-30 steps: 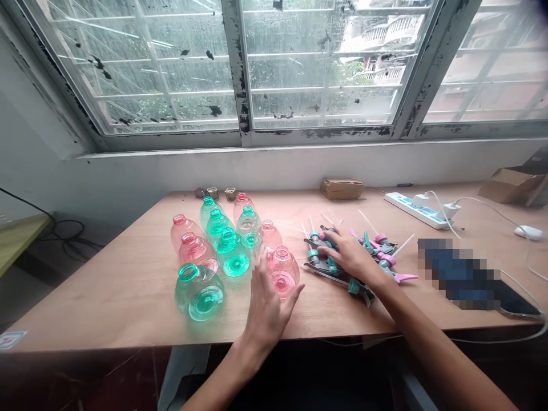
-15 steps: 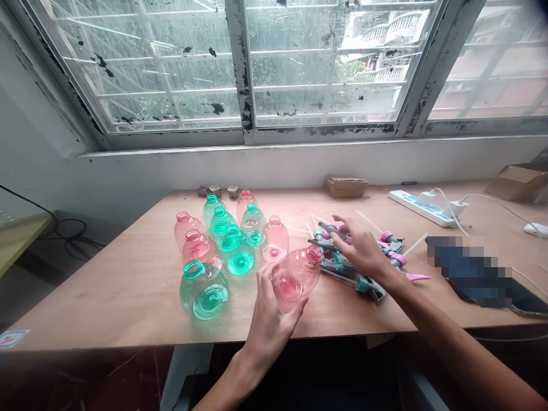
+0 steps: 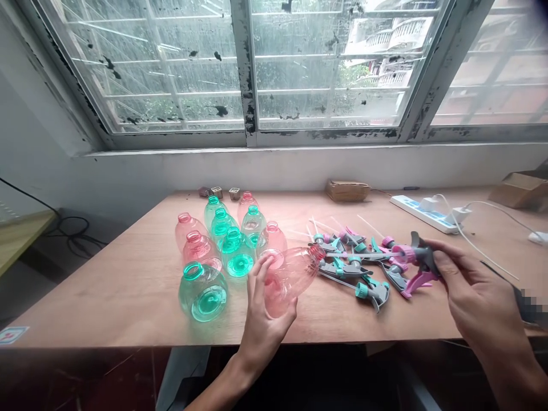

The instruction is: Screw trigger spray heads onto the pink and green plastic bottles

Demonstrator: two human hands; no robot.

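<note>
Head view. The left hand grasps a pink translucent plastic bottle, fingers curled around its rounded lower body. The bottle is lifted just above the near edge of the plywood table and tilted, its threaded neck pointing up and to the right, toward the heap of trigger sprayers. The bottle wall is thin, glossy and smooth, with no label.

The right hand is closed on a pink and grey trigger sprayer, held above the table at the right end of the heap; the pink trigger lever curves downward from the grey body, and a pink screw collar sits at its left.

The heap holds sprayers with grey bodies, teal or pink collars and levers, and thin pale dip tubes fanning toward the window.

Left of the held bottle stands a cluster of bottles, teal and pink, all bulbous, clear-walled and uncapped, packed touching one another. The nearest teal bottle shows a moulded ring base through its wall.

Along the far edge lie a flat brown cardboard packet and a white power strip with white plugs and cables.

A sticker marks the near left corner of the table; its print is too small to read. The window frame has flaking dark paint.
</note>
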